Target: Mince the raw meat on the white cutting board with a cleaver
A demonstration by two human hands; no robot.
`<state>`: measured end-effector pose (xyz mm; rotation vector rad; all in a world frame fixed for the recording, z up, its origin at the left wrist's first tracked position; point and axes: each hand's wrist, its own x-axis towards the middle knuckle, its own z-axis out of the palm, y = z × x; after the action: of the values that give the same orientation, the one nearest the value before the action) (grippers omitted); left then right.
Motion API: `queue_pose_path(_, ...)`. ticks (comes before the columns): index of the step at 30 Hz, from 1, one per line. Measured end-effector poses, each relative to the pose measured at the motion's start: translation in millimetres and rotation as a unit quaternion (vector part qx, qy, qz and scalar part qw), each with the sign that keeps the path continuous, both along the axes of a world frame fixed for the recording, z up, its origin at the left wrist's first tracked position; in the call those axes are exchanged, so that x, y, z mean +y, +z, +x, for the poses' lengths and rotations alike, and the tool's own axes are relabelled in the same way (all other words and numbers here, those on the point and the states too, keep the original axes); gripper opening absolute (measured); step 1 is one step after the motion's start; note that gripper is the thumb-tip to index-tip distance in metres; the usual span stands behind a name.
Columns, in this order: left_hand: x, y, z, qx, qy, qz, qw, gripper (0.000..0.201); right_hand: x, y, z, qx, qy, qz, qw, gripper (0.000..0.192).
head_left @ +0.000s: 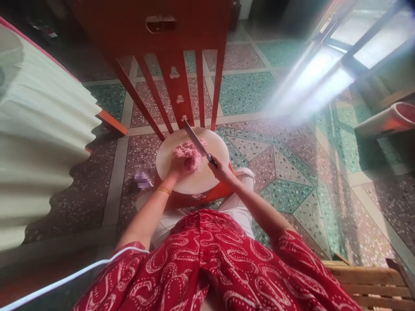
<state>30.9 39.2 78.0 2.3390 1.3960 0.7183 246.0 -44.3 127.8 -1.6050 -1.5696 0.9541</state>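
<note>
On a round pale chopping board [207, 183] lies a heap of pink minced meat [191, 151]. My left hand [180, 168] is cupped against the near left side of the heap, its fingers bent onto the meat and partly hidden by it. A kitchen knife [196, 140] with a dark handle is gripped in my right hand [223, 169] at the board's right side. Its blade slants across the meat, tip pointing away from me toward the chair back.
The board rests on a red wooden chair [180, 86] with a slatted back. A pale draped cloth [48, 142] hangs at left. A bucket-like container [389, 121] and a slatted wooden seat [369, 276] are at right. A blurred purple item [142, 179] is left of the board.
</note>
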Motion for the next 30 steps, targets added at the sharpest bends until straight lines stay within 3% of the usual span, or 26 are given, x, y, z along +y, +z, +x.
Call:
queue_pose_path(2, -3, -5.7, -9, -0.025, 0.005, 0.007, 1.000, 0.023, -6, 25.7, 1, -0.021, -0.010, 0.092, 0.995, 0.046)
queue_pose_path(5, -13, -15.2, -26, -0.105, 0.064, 0.024, 0.992, 0.032, -12, 60.5, 0, -0.049, -0.013, 0.218, 0.975, 0.051)
queue_pose_path(8, -23, -27.1, -37, -0.154, 0.137, 0.009, 0.979, 0.030, -20, 58.8, -12, -0.085, -0.017, 0.276, 0.957, 0.056)
queue_pose_path(10, -27, -35.3, -38, -0.157, 0.173, 0.004, 0.972, 0.025, -24, 34.5, -25, -0.120, -0.007, 0.232, 0.965, 0.057)
queue_pose_path(13, -31, -44.2, -36, -0.156, 0.196, 0.023, 0.968, 0.018, -23, -4.6, -39, -0.208, 0.047, 0.027, 0.977, 0.055)
queue_pose_path(15, -32, -47.9, -36, -0.168, 0.203, 0.032, 0.964, 0.018, -17, -9.2, -42, -0.237, 0.073, -0.057, 0.967, 0.054)
queue_pose_path(17, -31, -51.5, -40, -0.177, 0.209, 0.023, 0.961, 0.019, -11, 8.1, -40, -0.231, 0.077, -0.044, 0.969, 0.053)
queue_pose_path(20, -27, -59.1, -46, -0.181, 0.210, -0.002, 0.961, 0.020, -9, 48.0, -38, -0.192, 0.047, 0.073, 0.978, 0.054)
queue_pose_path(22, -26, -65.3, -50, -0.182, 0.216, -0.009, 0.959, 0.021, -11, 58.6, -42, -0.174, 0.018, 0.149, 0.973, 0.056)
queue_pose_path(25, -25, -72.6, -51, -0.184, 0.239, -0.019, 0.953, 0.022, -18, 34.7, -53, -0.195, 0.011, 0.148, 0.970, 0.056)
queue_pose_path(28, -27, -75.0, -49, -0.178, 0.242, -0.029, 0.953, 0.023, -23, 1.4, -58, -0.252, 0.090, -0.010, 0.963, 0.053)
queue_pose_path(30, -29, -75.3, -49, -0.172, 0.233, -0.035, 0.957, 0.023, -23, 1.8, -55, -0.252, 0.115, -0.049, 0.960, 0.051)
